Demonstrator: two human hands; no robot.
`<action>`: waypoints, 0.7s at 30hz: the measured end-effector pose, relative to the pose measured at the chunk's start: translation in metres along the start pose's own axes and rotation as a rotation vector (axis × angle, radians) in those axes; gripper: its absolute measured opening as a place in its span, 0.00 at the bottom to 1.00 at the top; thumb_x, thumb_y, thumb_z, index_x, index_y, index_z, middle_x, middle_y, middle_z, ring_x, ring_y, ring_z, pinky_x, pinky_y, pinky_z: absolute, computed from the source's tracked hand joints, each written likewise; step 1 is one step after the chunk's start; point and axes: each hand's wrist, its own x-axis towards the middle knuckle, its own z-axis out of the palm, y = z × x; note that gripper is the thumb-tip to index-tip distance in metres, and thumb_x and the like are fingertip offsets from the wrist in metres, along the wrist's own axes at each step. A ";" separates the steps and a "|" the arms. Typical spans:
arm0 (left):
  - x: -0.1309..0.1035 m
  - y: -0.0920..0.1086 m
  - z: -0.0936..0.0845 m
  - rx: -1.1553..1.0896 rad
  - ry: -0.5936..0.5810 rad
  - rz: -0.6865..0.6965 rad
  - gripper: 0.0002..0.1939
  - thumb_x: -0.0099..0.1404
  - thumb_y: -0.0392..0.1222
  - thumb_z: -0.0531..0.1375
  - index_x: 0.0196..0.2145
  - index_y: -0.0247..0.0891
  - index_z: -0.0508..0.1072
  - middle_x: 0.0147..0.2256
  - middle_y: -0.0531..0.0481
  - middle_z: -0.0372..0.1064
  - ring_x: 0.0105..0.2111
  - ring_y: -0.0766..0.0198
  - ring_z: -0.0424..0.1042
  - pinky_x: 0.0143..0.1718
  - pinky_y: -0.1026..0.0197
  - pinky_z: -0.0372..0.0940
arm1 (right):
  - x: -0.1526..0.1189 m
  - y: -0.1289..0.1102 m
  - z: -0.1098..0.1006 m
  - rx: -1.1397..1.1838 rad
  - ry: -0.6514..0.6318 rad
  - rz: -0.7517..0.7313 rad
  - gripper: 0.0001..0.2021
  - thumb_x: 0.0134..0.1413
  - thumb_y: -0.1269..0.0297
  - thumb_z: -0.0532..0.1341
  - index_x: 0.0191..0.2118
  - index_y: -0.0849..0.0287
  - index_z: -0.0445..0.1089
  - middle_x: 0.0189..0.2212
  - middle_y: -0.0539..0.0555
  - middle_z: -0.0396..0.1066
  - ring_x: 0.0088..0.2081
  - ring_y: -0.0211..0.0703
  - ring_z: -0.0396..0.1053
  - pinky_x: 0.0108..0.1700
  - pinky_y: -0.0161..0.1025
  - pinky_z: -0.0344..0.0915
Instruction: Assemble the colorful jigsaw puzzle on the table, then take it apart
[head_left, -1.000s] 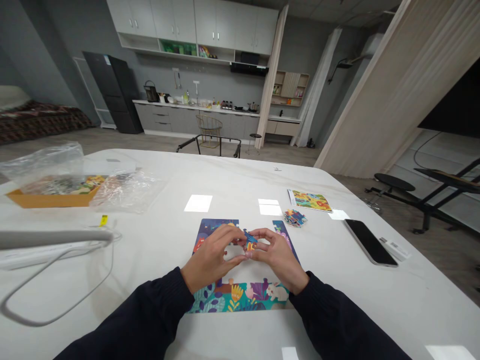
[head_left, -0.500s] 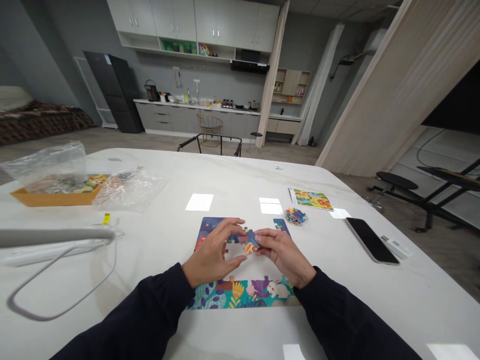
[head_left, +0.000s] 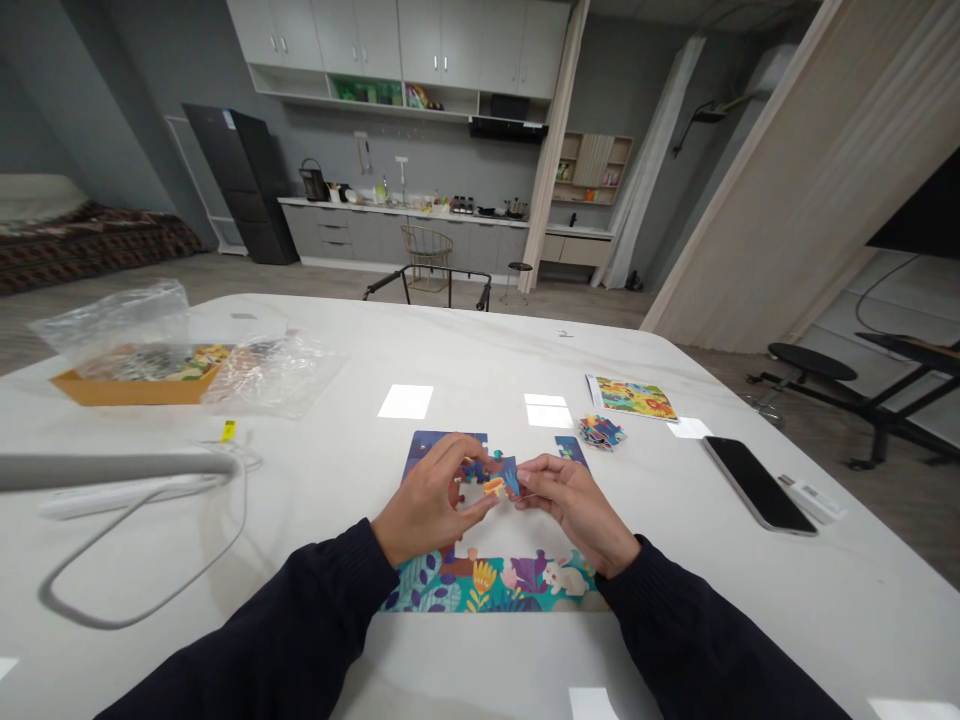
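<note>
Above the gap in a partly assembled jigsaw puzzle (head_left: 517, 585), a blue and orange puzzle piece (head_left: 508, 477) is held up between both hands. My right hand (head_left: 576, 508) pinches its right edge between thumb and fingers. My left hand (head_left: 429, 500) curves round the left side, its thumb and fingertips closed at the piece's edge. Joined pieces with flowers and a white rabbit run along the bottom of the puzzle. Part of its left side is hidden by my left hand. Beyond my right hand lies a heap of loose puzzle pieces (head_left: 601, 432).
A colourful picture card (head_left: 636, 397) lies behind the heap. At the right are a black phone (head_left: 757, 483) and a small white item (head_left: 814, 498). An orange box (head_left: 135, 390) and clear plastic wrapping (head_left: 274, 375) sit at the left, with a grey cable (head_left: 150, 600) nearer.
The puzzle piece has turned in my fingers, showing more of its blue part. My left fingertips have closed in on its edge. The view has shifted slightly, moving the scene to the right.
</note>
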 end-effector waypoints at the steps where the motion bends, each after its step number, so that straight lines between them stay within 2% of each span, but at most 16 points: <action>1: 0.000 0.000 -0.002 0.001 -0.008 0.007 0.17 0.64 0.34 0.68 0.48 0.42 0.69 0.47 0.46 0.72 0.50 0.53 0.73 0.54 0.50 0.70 | 0.000 0.000 0.000 -0.015 -0.002 -0.007 0.23 0.40 0.47 0.79 0.34 0.60 0.76 0.30 0.54 0.80 0.31 0.43 0.77 0.42 0.44 0.74; 4: 0.000 0.001 -0.011 0.013 -0.094 0.009 0.14 0.64 0.35 0.68 0.46 0.42 0.72 0.46 0.46 0.71 0.50 0.54 0.72 0.53 0.51 0.70 | 0.003 0.003 -0.003 -0.136 0.003 -0.047 0.22 0.44 0.46 0.77 0.35 0.60 0.76 0.29 0.55 0.79 0.32 0.45 0.77 0.38 0.43 0.73; 7: -0.003 -0.002 -0.021 0.068 -0.223 -0.024 0.10 0.65 0.38 0.69 0.43 0.43 0.76 0.45 0.46 0.71 0.48 0.53 0.70 0.51 0.51 0.69 | 0.007 0.009 -0.008 -0.341 0.084 -0.138 0.20 0.50 0.47 0.73 0.37 0.59 0.75 0.27 0.54 0.77 0.30 0.46 0.76 0.30 0.40 0.68; 9: -0.006 -0.005 -0.025 0.114 -0.263 -0.050 0.08 0.65 0.40 0.69 0.42 0.43 0.78 0.45 0.46 0.71 0.48 0.52 0.69 0.51 0.49 0.68 | 0.008 0.013 -0.011 -0.472 0.127 -0.214 0.16 0.55 0.50 0.70 0.38 0.58 0.75 0.29 0.53 0.76 0.30 0.45 0.74 0.30 0.40 0.67; 14: -0.012 -0.009 -0.023 0.184 -0.320 -0.095 0.06 0.63 0.40 0.71 0.39 0.44 0.80 0.43 0.47 0.71 0.49 0.50 0.67 0.54 0.46 0.65 | 0.006 0.016 -0.009 -0.727 0.120 -0.279 0.09 0.61 0.56 0.64 0.38 0.56 0.76 0.31 0.53 0.77 0.32 0.44 0.73 0.33 0.40 0.66; 21: -0.012 -0.010 -0.019 0.210 -0.313 -0.105 0.06 0.64 0.38 0.70 0.40 0.44 0.80 0.43 0.47 0.73 0.49 0.50 0.67 0.54 0.46 0.64 | 0.002 0.013 -0.004 -0.802 0.083 -0.245 0.09 0.61 0.56 0.63 0.39 0.55 0.78 0.28 0.51 0.76 0.29 0.44 0.71 0.30 0.39 0.63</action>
